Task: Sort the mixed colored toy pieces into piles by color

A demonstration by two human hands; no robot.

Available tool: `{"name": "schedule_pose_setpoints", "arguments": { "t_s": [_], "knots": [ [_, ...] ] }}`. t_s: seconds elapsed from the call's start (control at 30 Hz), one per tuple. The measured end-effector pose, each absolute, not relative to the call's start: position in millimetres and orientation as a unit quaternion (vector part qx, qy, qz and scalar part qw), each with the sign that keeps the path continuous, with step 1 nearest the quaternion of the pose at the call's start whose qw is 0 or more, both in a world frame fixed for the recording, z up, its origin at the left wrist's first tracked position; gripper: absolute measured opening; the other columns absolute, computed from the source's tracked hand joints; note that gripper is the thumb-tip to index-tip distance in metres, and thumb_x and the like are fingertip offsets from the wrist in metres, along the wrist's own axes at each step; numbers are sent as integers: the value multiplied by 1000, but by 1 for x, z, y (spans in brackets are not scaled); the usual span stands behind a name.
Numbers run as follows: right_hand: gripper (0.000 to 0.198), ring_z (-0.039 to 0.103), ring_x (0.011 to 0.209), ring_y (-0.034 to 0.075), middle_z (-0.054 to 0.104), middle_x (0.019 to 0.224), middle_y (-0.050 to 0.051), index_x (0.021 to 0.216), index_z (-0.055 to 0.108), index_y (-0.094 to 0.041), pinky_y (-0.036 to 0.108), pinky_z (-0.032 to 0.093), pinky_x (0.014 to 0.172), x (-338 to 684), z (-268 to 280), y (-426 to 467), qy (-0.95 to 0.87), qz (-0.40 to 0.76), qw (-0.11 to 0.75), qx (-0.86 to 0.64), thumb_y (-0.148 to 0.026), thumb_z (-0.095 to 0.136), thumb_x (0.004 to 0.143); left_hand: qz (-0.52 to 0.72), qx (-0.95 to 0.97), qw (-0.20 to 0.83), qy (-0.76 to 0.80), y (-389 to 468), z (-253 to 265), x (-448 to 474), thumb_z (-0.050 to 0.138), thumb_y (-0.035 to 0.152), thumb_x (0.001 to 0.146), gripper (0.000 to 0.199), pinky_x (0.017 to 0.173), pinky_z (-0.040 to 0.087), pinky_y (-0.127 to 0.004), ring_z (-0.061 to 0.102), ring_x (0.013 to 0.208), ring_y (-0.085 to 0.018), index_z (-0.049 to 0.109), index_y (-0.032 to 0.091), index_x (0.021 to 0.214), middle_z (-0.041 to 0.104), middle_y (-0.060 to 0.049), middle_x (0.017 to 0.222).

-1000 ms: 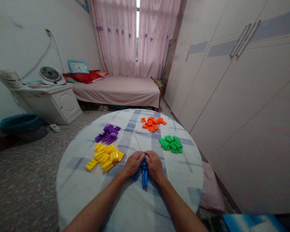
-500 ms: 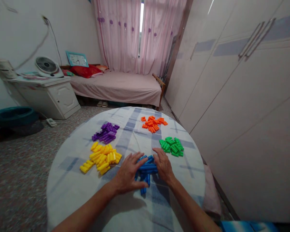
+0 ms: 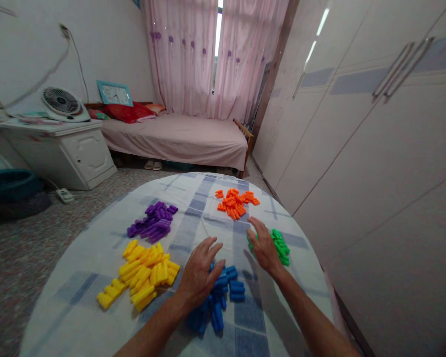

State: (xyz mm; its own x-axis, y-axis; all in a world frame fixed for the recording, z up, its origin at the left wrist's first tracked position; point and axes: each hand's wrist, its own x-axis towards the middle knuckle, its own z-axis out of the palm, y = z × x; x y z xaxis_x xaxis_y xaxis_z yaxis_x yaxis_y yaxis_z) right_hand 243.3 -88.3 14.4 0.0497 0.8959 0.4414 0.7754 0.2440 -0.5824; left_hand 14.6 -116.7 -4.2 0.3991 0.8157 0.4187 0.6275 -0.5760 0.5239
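Round table [image 3: 72, 258], checked cloth [image 3: 198, 210] — purple pieces [image 3: 156, 220], yellow pieces [image 3: 143, 271], orange pieces [image 3: 233, 203], green pieces [image 3: 281, 246], blue pieces [image 3: 217, 316] — heaped by colour.

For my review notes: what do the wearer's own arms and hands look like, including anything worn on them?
The left hand and right hand are ungloved, and I see no ring or watch. The left forearm and right forearm are bare, with no sleeve, bracelet or marking visible.

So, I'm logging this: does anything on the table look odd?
Nothing stands out. The purple pile, yellow pile, orange pile, blue pile and green pile each show one colour, though the left hand and right hand partly hide the last two.
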Motion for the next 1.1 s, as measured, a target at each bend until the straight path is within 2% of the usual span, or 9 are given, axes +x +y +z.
{"name": "schedule_pose_setpoints", "arguments": {
  "t_s": [0.1, 0.17, 0.3, 0.47, 0.7, 0.83, 1.1],
  "knots": [
    [47, 46, 122, 21, 54, 128, 12, 124, 53, -17, 43, 33, 106, 286, 25, -20, -640, 49, 388, -661, -43, 34, 90, 357, 791, 162, 470, -73, -15, 30, 40, 35, 91, 36, 104, 41, -44, 49, 122, -22, 59, 18, 117, 55, -11, 128],
    [48, 46, 123, 21, 53, 130, 13, 124, 53, -15, 41, 33, 106, 311, 21, 21, -615, 48, 348, -705, -43, 35, 90, 368, 784, 156, 475, -49, -29, 33, 41, 34, 91, 33, 103, 43, -44, 51, 120, -22, 61, 19, 113, 58, -10, 124],
    [48, 49, 120, 22, 56, 125, 14, 119, 57, -15, 42, 36, 101, 345, 1, 82, -592, 53, 333, -732, -46, 38, 88, 378, 784, 97, 484, -30, -65, 28, 47, 28, 86, 28, 100, 45, -48, 51, 120, -26, 64, 21, 107, 59, -10, 124],
    [49, 54, 114, 23, 60, 121, 15, 115, 60, -15, 42, 39, 98, 358, -18, 131, -583, 75, 329, -739, -48, 39, 87, 368, 794, 26, 483, -27, -89, 24, 50, 22, 80, 30, 94, 50, -47, 55, 114, -26, 63, 24, 107, 60, -9, 122],
    [38, 53, 114, 21, 62, 119, 10, 109, 64, -20, 39, 36, 99, 324, -32, 145, -606, 119, 337, -711, -42, 44, 85, 354, 801, 17, 483, -25, -87, 25, 48, 21, 80, 33, 92, 51, -46, 56, 113, -26, 61, 24, 109, 60, -10, 120],
    [44, 59, 101, 20, 66, 107, 9, 105, 66, -19, 37, 41, 92, 294, -32, 142, -608, 144, 333, -706, -47, 37, 87, 344, 796, 16, 498, -28, -80, 29, 47, 18, 78, 33, 93, 50, -46, 56, 112, -27, 62, 21, 107, 61, -11, 118],
    [42, 57, 104, 18, 64, 110, 8, 108, 64, -17, 30, 41, 92, 232, -31, 124, -629, 169, 363, -666, -44, 41, 85, 342, 791, 14, 508, -33, -66, 31, 46, 12, 77, 32, 94, 49, -40, 56, 111, -22, 62, 20, 103, 61, -9, 116]
  ]
}}
